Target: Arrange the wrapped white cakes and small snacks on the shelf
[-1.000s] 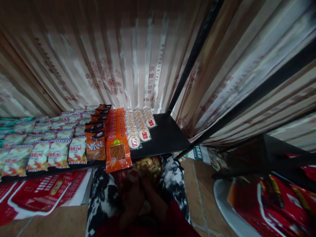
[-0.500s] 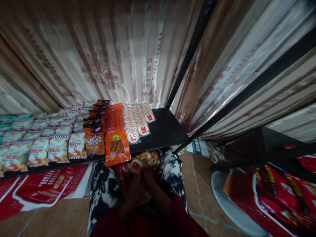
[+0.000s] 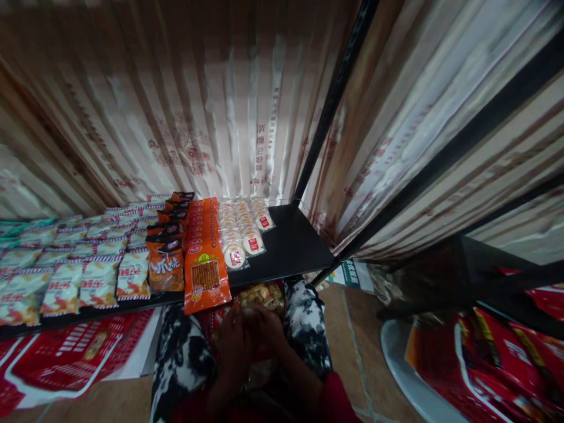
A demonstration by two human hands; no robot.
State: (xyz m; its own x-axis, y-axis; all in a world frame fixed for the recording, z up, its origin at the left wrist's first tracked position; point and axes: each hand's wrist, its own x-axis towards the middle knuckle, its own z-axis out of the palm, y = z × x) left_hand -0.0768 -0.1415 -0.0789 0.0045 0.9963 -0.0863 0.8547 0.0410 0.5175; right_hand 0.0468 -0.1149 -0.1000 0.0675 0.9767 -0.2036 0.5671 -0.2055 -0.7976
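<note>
Low in shadow, between the knees of black-and-white trousers [image 3: 306, 320], a left hand [image 3: 233, 335] and a right hand [image 3: 267, 329] close together, fingers bent inward — too dark to tell whether gripping anything or closed on nothing. Just beyond the fingertips, beneath the front edge of a black shelf [image 3: 297, 241], a heap of wrapped pieces [image 3: 269, 295], partly hidden by the hands. Up on the shelf, round white packets [image 3: 253, 244] with red labels, lined up in three rows of uneven length. Just to the left of those, a long orange bag [image 3: 203, 264] with a window onto brown sticks, lower end past the shelf edge; then black-and-orange packets [image 3: 165, 267] and, farther left, pale packets [image 3: 99, 279] with striped edges. Below, a red basket [image 3: 66, 352] with a white handle — behind everything, a pleated curtain [image 3: 189, 106] with reddish print.
</note>
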